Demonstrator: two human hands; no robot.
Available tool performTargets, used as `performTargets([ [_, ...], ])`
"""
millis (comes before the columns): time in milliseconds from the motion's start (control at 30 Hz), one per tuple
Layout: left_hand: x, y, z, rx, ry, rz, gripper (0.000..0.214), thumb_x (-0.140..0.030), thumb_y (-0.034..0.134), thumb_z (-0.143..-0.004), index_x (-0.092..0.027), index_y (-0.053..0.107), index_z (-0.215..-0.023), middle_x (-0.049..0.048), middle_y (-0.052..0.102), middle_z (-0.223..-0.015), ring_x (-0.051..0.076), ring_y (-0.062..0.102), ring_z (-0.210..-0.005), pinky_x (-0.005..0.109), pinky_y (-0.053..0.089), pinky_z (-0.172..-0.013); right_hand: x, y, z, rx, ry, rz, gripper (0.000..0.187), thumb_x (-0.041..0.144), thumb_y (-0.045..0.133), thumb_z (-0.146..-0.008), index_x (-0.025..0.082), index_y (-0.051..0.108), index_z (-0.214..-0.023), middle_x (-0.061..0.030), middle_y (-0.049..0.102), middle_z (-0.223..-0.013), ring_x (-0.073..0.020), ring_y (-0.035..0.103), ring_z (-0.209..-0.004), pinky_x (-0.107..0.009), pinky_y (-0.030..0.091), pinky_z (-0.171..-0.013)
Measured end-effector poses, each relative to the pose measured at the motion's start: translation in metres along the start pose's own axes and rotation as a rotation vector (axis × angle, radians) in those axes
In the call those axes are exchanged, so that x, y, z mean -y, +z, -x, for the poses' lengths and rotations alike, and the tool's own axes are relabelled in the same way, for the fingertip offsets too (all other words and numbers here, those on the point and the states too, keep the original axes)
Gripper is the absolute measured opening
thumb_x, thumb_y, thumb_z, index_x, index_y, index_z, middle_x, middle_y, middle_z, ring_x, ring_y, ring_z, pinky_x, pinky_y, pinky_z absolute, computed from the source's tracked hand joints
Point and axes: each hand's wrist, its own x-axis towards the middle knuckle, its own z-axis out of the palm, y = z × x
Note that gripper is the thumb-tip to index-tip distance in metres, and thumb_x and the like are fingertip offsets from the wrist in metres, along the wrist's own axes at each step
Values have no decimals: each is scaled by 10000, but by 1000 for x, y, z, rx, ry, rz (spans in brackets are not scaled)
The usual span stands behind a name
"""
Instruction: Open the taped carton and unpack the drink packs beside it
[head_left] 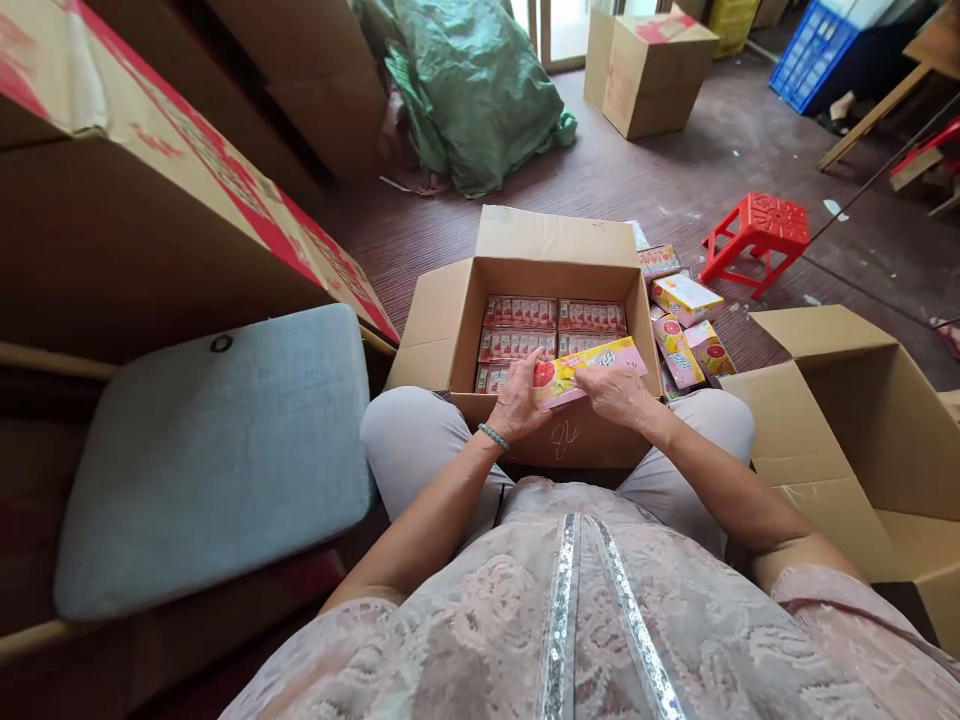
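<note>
Between my hands is a small yellow and pink carton [600, 357] printed with a cut grapefruit. My left hand [519, 393] grips its left end, with the thumb on top. My right hand [619, 393] is closed at the carton's near side, its fingers bent against the printed face; whether it also pinches something small I cannot make out. Below the carton stands an open cardboard box [555, 240] between my knees. Rows of similar cartons [517, 312] lie inside it, the nearest ones partly hidden by my hands.
More printed cartons [679, 350] lie heaped right of the box. A red stool [765, 235] stands beyond them, and another open cardboard box [825, 420] is at my right. A grey cushion [225, 450] lies at left. Farther off are a green sack [480, 90] and a closed box [652, 75].
</note>
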Motion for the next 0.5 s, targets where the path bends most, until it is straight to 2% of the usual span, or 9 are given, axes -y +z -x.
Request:
performTargets([
  [100,-5,1,1,8,-19,57,1164,-429,829,-784,-191,106,-1665,144,611,-1328,308,572,-1213,515,489,-1102,15,-17,-13,43,-107,118,378,100,373,-1014,170,647,-1265,-150,734,-1145,-253,698,-987,-309,422,-745],
  [200,-10,3,1,13,-21,103,1203,-428,790,-809,-156,6,-1679,150,618,-1307,311,554,-1207,522,478,-1106,31,-27,-21,82,-179,202,395,101,317,-1042,151,639,-1266,-167,731,-1114,-273,705,-985,-331,446,-763],
  [333,-11,4,0,19,-26,118,1180,-411,751,-818,-130,3,-1686,170,609,-1326,322,548,-1199,528,475,-1094,43,-35,-23,120,-172,276,388,89,295,-1045,122,643,-1215,-209,717,-1118,-298,709,-1003,-356,475,-782],
  [500,-12,5,-1,33,-36,89,1151,-273,761,-774,-150,68,-1685,179,571,-1416,328,530,-1257,534,439,-1144,28,-34,-20,154,-151,329,360,117,320,-1062,137,640,-1227,-198,715,-1124,-282,705,-1019,-337,466,-781],
])
